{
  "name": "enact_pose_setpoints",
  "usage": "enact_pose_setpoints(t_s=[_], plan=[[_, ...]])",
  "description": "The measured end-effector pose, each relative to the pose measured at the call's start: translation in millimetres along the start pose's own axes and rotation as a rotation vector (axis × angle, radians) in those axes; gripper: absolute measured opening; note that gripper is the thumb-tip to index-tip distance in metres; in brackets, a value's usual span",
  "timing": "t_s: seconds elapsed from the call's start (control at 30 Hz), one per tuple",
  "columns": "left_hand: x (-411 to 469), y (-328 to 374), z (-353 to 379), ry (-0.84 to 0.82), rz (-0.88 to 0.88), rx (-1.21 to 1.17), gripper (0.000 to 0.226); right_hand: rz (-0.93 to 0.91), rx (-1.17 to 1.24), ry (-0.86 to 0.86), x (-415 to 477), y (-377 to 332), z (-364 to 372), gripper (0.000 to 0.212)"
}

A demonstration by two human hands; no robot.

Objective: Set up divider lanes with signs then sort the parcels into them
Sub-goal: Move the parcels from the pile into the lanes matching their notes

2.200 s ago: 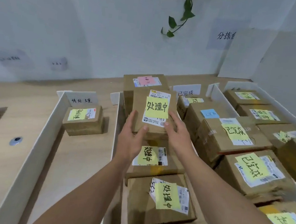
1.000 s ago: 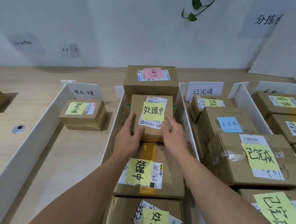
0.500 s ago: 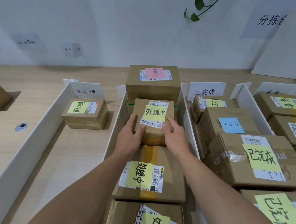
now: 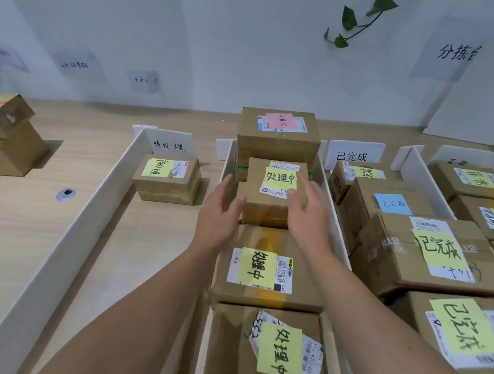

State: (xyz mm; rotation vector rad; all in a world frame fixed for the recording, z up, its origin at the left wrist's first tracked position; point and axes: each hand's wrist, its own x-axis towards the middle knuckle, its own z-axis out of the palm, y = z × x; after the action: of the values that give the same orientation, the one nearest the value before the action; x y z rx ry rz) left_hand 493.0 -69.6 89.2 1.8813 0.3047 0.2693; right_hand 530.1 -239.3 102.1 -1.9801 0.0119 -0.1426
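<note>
Loosely flanking the small parcel (image 4: 268, 207) in the crowded middle lane (image 4: 227, 157): left hand (image 4: 222, 214), right hand (image 4: 306, 213), fingers (image 4: 306, 183) straight, gripping nothing. Leftward, a lone parcel (image 4: 166, 185); wooden desk (image 4: 10, 224), white wall (image 4: 194, 31).

Light even, moderately bright, diffuse. The wall (image 4: 194, 31) reads bluish-white. Soft shadows fall to the right of the lone parcel (image 4: 166, 179) and the stacked boxes (image 4: 3, 139) on the table (image 4: 10, 224), so the source is to the left. No glare noted. The papers (image 4: 76, 65) at far left are faint and illegible. Wide-angle stretch at the edges makes the dividers (image 4: 61, 253) splay outward.
</note>
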Motion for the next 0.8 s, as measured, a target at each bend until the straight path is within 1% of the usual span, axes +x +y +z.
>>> enact_pose_setpoints(t_s=[0.2, 0.37, 0.4, 0.5, 0.67, 0.8], plan=[[-58, -2, -80, 0.075, 0.091, 0.001, 0.055, -0.060, 0.049, -0.066, -75, -43, 37, 0.043], [-120, -18, -166, 0.124, 0.126, -0.031, 0.062, -0.124, 0.051, -0.111, -156, -80, 89, 0.042], [-132, -22, -185, 0.136, 0.131, -0.038, 0.061, -0.150, 0.042, -0.120, -172, -88, 102, 0.042], [-164, -34, -246, 0.189, 0.172, -0.030, 0.049, -0.207, 0.023, -0.157, -216, -111, 142, 0.042], [-208, -64, -349, 0.319, 0.106, 0.039, 0.053, -0.247, 0.060, -0.278, -277, -157, 209, 0.042], [-231, -80, -416, 0.407, 0.056, 0.055, 0.054, -0.293, 0.107, -0.357, -311, -192, 261, 0.041]])
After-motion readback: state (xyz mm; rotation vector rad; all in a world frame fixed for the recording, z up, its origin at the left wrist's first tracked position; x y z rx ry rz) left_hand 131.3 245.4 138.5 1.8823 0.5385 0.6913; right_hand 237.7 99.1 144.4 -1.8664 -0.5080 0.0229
